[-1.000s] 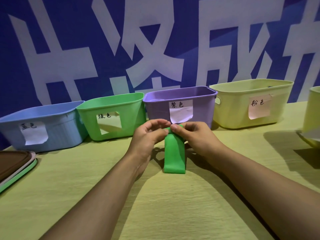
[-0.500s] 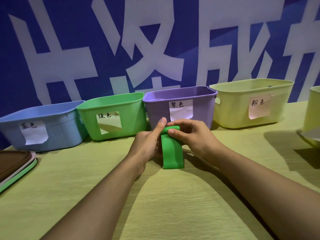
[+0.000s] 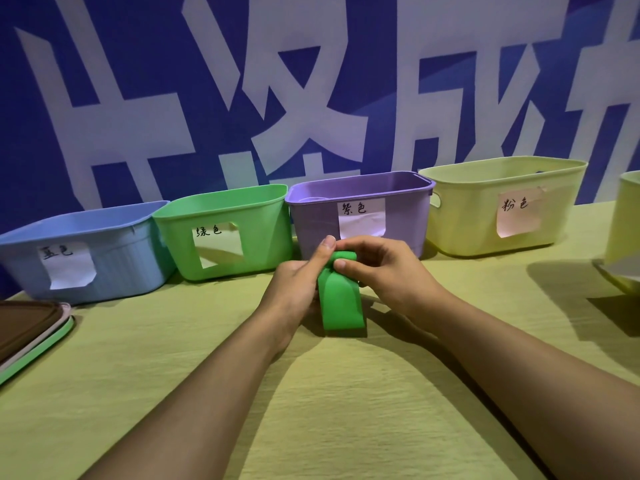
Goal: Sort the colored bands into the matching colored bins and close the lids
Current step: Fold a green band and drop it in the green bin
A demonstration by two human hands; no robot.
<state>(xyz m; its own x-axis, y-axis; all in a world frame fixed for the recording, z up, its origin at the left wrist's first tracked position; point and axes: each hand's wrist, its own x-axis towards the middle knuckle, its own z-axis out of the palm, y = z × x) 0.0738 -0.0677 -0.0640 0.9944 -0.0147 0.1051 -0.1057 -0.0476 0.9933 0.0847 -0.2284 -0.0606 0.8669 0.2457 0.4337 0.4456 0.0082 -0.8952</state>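
- We are holding a green band [image 3: 341, 299] with both hands, in front of the purple bin [image 3: 360, 216] and just above the table [image 3: 311, 410].
- Our right hand [image 3: 384, 271] pinches the band's folded or rolled upper end, thumb on the near face and fingers curled over the top.
- Our left hand [image 3: 298, 289] holds the band's left edge, its fingers curled behind the strip and the thumb raised along the top. The lower part of the band hangs flat toward the table.
- We judge the step in hand to be gathering this band before dropping it; it is not yet in any bin.
- The matching green bin [image 3: 225, 233] stands open to the left, between the blue bin [image 3: 86, 251] and the purple one, so the next move calls for carrying the band left and over its rim before letting go.
- The band is soft, so we would keep it gathered so it does not unroll or snag on the rim.
- The stacked lids [image 3: 31, 334] lie at the table's left edge; none sits on a bin, so closing remains.
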